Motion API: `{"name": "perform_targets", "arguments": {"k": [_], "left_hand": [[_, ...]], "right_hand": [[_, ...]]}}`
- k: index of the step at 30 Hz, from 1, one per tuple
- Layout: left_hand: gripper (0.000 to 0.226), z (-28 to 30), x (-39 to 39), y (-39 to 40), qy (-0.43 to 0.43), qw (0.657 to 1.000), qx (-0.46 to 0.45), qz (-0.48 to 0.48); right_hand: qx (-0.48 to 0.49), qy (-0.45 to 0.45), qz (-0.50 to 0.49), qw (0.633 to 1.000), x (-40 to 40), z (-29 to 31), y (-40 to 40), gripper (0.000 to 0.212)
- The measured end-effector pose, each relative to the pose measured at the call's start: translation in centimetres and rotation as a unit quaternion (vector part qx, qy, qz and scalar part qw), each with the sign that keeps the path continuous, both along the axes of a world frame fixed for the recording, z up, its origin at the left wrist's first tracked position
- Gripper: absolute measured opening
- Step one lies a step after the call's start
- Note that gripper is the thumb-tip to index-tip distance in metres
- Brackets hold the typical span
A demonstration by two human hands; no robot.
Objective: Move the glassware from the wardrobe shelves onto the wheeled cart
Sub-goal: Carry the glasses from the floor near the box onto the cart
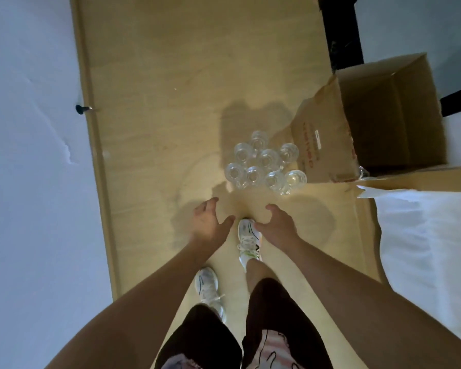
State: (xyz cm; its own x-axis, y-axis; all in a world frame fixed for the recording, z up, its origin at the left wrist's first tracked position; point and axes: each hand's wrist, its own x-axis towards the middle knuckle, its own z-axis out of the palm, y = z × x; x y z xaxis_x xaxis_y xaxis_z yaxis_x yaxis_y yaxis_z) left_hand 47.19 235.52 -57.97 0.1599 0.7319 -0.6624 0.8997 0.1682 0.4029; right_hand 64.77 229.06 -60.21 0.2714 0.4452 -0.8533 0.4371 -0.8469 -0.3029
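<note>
Glasses (264, 162) cluster on the floor (157, 75) beside the cardboard box (383, 115). Your left hand (208, 222) and right hand (277, 225) hover empty, fingers loosely curled. Likely brittle, slick, light: grip each by its wall.

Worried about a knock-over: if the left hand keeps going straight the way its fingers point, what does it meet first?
Probably the nearest clear glass at the cluster's left front edge; the left hand is open and empty, though depth is unclear.
</note>
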Motion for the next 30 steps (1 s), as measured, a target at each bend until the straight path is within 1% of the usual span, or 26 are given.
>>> {"name": "perform_targets", "arguments": {"k": [5, 11, 16, 20, 22, 24, 25, 27, 28, 30], "left_hand": [[0.067, -7.1, 0.4, 1.5, 0.003, 1.0, -0.003, -0.024], [0.069, -18.6, 0.2, 3.1, 0.013, 0.999, -0.006, -0.046], [0.068, -28.4, -0.7, 2.7, 0.012, 0.996, -0.005, -0.087], [0.068, -35.9, -0.6, 1.9, 0.001, 0.997, -0.02, -0.074], [0.068, -39.1, 0.3, 1.7, -0.004, 0.998, -0.04, -0.038], [0.072, -41.4, 1.4, 2.0, -0.036, 0.993, -0.089, 0.066], [0.078, -42.6, 1.9, 2.1, -0.063, 0.983, -0.115, 0.13], [0.089, -45.1, 2.6, 2.5, -0.111, 0.955, -0.146, 0.234], [0.087, -46.2, 2.8, 2.6, -0.131, 0.942, -0.154, 0.266], [0.067, -48.0, 3.2, 2.8, -0.161, 0.928, -0.17, 0.291]], "right_hand": [[-0.009, 0.013, -0.031, 0.999, -0.2, -7.9, 2.2, 0.07], [-0.002, 0.012, -0.125, 0.992, -0.3, -19.0, 2.7, 0.068], [0.009, 0.021, -0.157, 0.987, -1.0, -28.3, 1.8, 0.063], [0.022, 0.038, -0.195, 0.98, -1.3, -35.1, 2.0, 0.058], [0.035, 0.046, -0.216, 0.975, -1.2, -38.2, 2.4, 0.057], [0.06, 0.08, -0.266, 0.959, -1.1, -40.4, 3.0, 0.054], [0.075, 0.105, -0.297, 0.946, -1.1, -41.5, 3.3, 0.051], [0.095, 0.159, -0.358, 0.915, -1.2, -43.3, 3.8, 0.035], [0.097, 0.187, -0.38, 0.901, -1.4, -44.0, 3.9, 0.028], [0.094, 0.235, -0.401, 0.881, -1.8, -45.5, 4.0, 0.023]]}}
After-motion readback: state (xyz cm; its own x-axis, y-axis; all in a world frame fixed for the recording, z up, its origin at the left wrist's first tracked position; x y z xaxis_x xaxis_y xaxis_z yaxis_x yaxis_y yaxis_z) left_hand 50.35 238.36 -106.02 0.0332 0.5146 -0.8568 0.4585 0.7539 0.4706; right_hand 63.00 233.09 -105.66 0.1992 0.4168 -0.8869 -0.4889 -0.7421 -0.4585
